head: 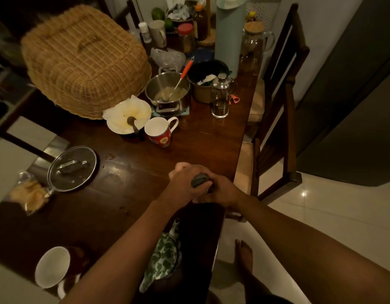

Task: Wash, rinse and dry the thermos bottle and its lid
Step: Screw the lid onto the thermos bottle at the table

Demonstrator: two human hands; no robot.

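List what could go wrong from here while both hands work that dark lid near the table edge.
1. Both hands, left and right, grip the dark lid close to the table edge; a slip could send it to the tiled floor.
2. A jerk could knock the red mug just beyond.

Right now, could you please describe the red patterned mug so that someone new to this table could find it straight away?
Start at the big wicker food cover at the far left of the wooden table. At its near edge sits a stained white plate, and the red mug stands just right of it. Unlike the steel pot behind it, it is red with round patterns, white inside, handle pointing right.
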